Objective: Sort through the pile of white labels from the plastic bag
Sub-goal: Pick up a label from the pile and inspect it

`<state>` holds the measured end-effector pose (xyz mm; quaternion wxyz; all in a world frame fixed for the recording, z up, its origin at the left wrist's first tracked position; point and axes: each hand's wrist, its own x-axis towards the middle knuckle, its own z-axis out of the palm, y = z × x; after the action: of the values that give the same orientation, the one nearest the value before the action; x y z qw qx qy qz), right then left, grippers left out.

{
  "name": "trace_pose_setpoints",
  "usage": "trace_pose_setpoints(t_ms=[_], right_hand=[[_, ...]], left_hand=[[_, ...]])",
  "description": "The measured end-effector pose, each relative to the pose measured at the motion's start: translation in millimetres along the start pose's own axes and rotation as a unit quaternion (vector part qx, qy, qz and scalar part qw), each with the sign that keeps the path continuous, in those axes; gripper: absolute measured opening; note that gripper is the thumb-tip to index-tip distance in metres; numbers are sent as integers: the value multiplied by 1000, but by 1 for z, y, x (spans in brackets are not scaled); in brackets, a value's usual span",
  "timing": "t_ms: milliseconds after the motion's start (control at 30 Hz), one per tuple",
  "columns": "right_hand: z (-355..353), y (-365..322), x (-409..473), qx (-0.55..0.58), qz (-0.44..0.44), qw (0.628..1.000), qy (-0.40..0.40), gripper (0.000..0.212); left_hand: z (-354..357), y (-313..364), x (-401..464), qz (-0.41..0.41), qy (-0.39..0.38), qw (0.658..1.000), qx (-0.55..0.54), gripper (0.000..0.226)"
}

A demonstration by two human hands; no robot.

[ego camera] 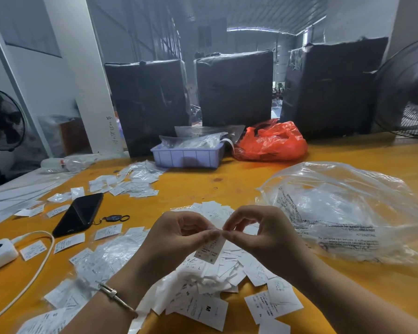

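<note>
Label pile (210, 283) sits directly under both hands, nearest the body. Left hand (179, 235) and right hand (258, 235) pinch one label (209, 249) between them by its top edge, long axis hanging down toward the pile, equally near each. Clear plastic bag (336, 213) lies right, phone (79, 214) left. Sorted small label heaps (130, 184) and lilac tray (187, 155) farther back; nothing blocks.

Orange-yellow table (251, 174) fills the foreground, and three big black-wrapped bales (234, 90) stand along its far edge. White pillar (82, 75) rises on the left, a standing fan (3, 121) beside it, another fan (408, 92) at the right edge. Daylight comes through the opening (253, 30) under a corrugated roof (275, 10).
</note>
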<state>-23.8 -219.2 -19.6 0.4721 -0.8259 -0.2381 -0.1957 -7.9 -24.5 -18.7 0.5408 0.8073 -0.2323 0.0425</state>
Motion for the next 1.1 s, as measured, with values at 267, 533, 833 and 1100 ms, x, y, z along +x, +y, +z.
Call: trace_pose_setpoints(t_ms=[267,533,833,1100], right_hand=[[3,0,-1,-2,-20,999,-26,11],[-2,7,1,-145,-21,981,125,6],[-38,30,14,-443,177,875,82,12],[-49,50,17,-515,305,801,17,39]], left_hand=[[0,4,-1,7,-2,1000,14,28],[-6,1,0,-20,23,998,58,10],[-36,-14,3,-142,106,956,235,21],[-51,-11,0,-286,70,890,349,25]])
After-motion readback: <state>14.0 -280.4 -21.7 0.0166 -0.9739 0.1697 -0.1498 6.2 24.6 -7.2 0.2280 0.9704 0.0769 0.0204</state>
